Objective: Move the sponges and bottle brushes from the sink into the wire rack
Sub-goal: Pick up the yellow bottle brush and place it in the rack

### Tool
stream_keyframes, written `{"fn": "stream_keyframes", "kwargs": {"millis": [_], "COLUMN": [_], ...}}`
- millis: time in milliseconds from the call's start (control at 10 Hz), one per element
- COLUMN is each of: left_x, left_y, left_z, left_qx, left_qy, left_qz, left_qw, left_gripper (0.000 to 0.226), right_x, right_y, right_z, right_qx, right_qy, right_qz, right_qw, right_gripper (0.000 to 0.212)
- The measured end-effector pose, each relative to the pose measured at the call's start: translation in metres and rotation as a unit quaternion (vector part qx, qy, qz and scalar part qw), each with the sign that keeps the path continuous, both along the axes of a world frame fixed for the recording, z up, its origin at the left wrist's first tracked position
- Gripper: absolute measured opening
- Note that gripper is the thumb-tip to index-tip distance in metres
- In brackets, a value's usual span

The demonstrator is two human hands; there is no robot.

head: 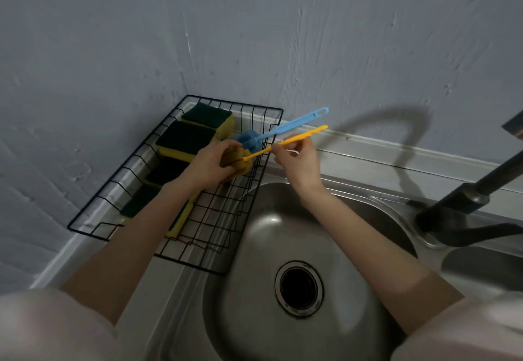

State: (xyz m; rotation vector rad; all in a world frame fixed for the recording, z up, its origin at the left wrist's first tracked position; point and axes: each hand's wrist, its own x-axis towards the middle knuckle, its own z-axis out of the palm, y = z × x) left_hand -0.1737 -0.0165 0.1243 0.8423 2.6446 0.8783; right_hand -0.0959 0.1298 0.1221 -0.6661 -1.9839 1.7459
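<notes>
A black wire rack [85, 226] sits left of the round steel sink [254, 290]. Several green-and-yellow sponges [185, 140] lie in a row along its left side. A blue bottle brush [285, 126] rests in the rack with its handle sticking out over the right rim. My left hand [210, 164] is closed around the yellow foam head of a yellow bottle brush [297, 137] above the rack. My right hand [300, 161] pinches that brush's thin handle. The sink basin holds nothing I can see.
A dark faucet [464, 199] stands at the right of the sink, its spout reaching up to the right. A grey wall corner rises right behind the rack. The drain [299, 288] is in the basin's middle.
</notes>
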Motion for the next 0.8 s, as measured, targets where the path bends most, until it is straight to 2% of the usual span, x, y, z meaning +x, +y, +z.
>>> {"fn": "stream_keyframes", "kwargs": {"millis": [100, 300, 500, 600, 800], "left_x": [-0.005, -0.005, 0.002, 0.007, 0.035], "left_y": [0.006, 0.012, 0.010, 0.008, 0.008], "left_z": [-0.012, -0.016, -0.006, -0.001, 0.026], "left_qx": [-0.009, -0.019, -0.038, -0.038, -0.025], "left_qy": [0.010, 0.008, 0.004, 0.013, 0.040], "left_qz": [-0.004, -0.006, 0.005, 0.004, -0.011], "left_qw": [1.000, 1.000, 0.999, 0.999, 0.999], "left_gripper": [0.052, 0.055, 0.069, 0.067, 0.057], "right_x": [-0.002, -0.003, 0.003, 0.009, 0.036], "right_y": [0.002, 0.006, 0.009, 0.010, 0.009], "right_z": [-0.012, -0.022, -0.024, -0.023, -0.010], "right_qx": [-0.010, -0.009, -0.010, -0.012, 0.012], "right_qy": [-0.014, -0.012, -0.022, -0.039, -0.102], "right_qz": [-0.019, -0.006, 0.010, 0.023, 0.081], "right_qw": [1.000, 1.000, 1.000, 0.999, 0.991], "right_gripper": [0.030, 0.028, 0.024, 0.019, 0.029]}}
